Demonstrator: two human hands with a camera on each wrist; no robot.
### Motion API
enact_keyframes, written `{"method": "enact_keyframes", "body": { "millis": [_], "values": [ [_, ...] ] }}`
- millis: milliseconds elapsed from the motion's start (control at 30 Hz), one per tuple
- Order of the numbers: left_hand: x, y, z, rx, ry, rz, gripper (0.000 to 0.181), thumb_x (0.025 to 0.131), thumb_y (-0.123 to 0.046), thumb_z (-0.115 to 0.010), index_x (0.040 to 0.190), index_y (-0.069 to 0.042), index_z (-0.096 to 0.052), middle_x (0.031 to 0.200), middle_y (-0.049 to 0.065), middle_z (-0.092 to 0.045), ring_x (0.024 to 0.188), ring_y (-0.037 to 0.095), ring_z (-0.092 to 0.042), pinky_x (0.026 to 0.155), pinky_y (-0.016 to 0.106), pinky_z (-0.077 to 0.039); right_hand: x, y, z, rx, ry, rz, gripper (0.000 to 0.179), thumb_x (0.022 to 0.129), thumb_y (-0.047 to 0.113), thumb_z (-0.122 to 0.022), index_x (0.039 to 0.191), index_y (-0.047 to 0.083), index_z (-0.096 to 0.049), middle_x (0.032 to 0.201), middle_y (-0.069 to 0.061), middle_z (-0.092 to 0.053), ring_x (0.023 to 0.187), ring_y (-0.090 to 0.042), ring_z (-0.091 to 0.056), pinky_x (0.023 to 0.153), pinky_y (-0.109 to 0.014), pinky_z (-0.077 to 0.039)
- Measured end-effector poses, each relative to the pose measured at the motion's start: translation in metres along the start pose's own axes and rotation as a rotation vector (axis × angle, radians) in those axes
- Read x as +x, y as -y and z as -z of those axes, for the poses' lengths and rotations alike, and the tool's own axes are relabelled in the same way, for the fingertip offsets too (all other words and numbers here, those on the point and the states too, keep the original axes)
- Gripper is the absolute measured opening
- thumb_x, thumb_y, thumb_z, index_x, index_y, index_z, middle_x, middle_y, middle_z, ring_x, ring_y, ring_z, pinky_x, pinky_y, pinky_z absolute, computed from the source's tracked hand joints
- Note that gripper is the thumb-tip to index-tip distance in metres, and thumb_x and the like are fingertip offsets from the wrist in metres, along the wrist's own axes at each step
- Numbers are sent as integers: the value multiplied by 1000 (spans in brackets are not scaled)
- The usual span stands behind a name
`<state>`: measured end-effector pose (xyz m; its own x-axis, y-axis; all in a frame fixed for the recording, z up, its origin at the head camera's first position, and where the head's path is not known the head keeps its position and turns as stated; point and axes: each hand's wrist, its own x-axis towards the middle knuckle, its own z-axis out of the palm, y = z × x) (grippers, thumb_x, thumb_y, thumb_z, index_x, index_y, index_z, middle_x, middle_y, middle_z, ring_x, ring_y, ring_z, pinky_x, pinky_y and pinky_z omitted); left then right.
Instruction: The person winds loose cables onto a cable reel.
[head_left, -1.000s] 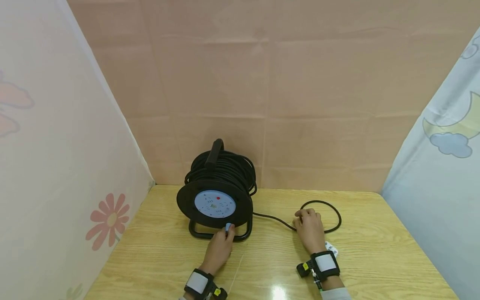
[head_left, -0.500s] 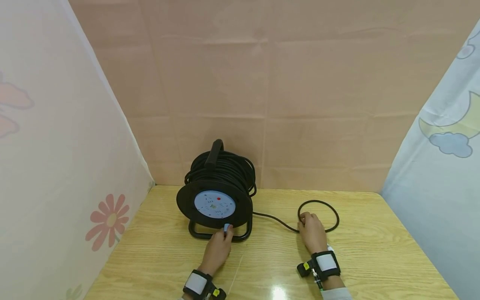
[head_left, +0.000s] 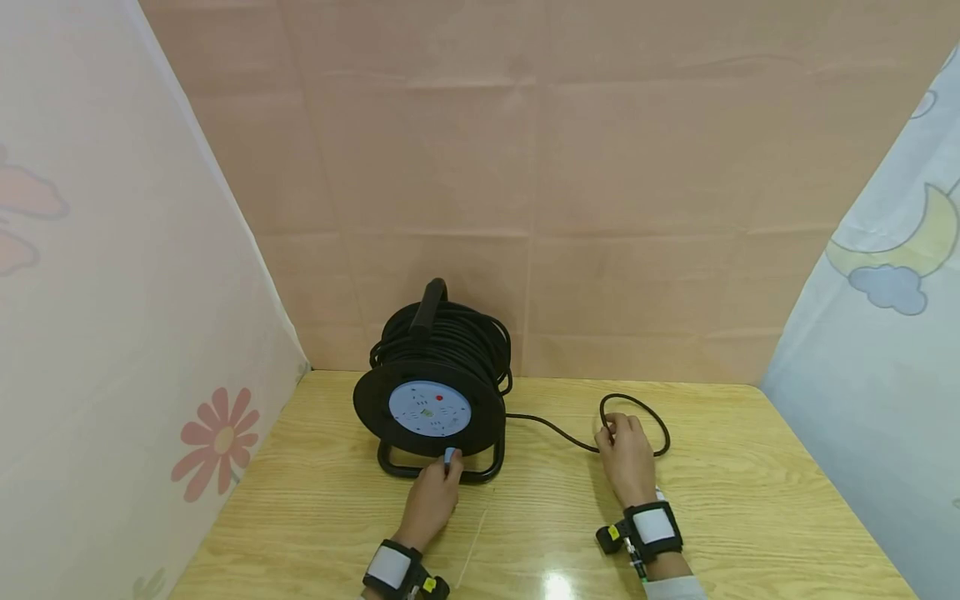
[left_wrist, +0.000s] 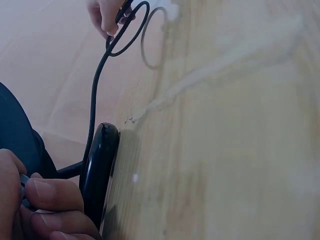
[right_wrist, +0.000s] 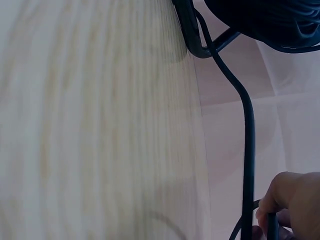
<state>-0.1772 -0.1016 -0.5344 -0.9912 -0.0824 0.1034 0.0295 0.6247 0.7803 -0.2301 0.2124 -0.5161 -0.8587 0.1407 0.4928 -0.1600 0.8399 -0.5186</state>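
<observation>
A black cable reel [head_left: 405, 442] with a pale blue socket face stands upright on its tube frame. Curled round the small light-blue knob [head_left: 448, 455] at the bottom of its front flange are the fingers of my left hand [head_left: 429, 504]; the left wrist view has this grip up close. From the reel's right side a black cable [head_left: 551, 428] runs to my right hand [head_left: 628, 462], which pinches it between thumb and fingers. Beyond that hand the cable bends into a loop [head_left: 651, 408]. A small white piece [head_left: 660, 493] shows beside the right wrist, mostly hidden.
The reel's carrying handle [head_left: 429, 307] rises at its top, near the brown back sheet [head_left: 637, 208]. Printed cloths [head_left: 135, 292] flank the wooden table [head_left: 750, 500] on both sides. Each wrist wears a strapped camera.
The knob and left hand have shifted slightly left. The loop by the right hand has moved left, and the cable near the reel sits a little higher. The white piece is now more covered.
</observation>
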Motion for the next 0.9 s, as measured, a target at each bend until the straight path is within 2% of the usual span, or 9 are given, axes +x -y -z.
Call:
{"method": "enact_keyframes", "body": {
  "millis": [300,533,900],
  "values": [
    [-1,3,6,18,5,14,57,103,-56,-28,65,-16,-41,56,-3,-33,47,14,-36,45,30,-30,-1,-4,1,-32,-39,1,23,90,10,-62,110,-1,-64,89,-13,-58,60,-21,-54,45,-36,-43],
    [0,6,11,16,9,42,57,103,-55,-29,64,-16,-41,55,-2,-33,46,14,-36,44,30,-29,1,-7,0,32,-68,2,23,92,7,-60,110,-7,-62,84,-15,-57,68,-26,-55,55,-41,-47],
    [2,12,16,45,-5,41,56,103,-55,-30,63,-17,-41,55,-3,-33,47,14,-37,45,32,-32,2,-7,1,39,-90,19,22,89,4,-62,108,-7,-64,79,-13,-60,67,-25,-55,55,-40,-46]
  ]
}}
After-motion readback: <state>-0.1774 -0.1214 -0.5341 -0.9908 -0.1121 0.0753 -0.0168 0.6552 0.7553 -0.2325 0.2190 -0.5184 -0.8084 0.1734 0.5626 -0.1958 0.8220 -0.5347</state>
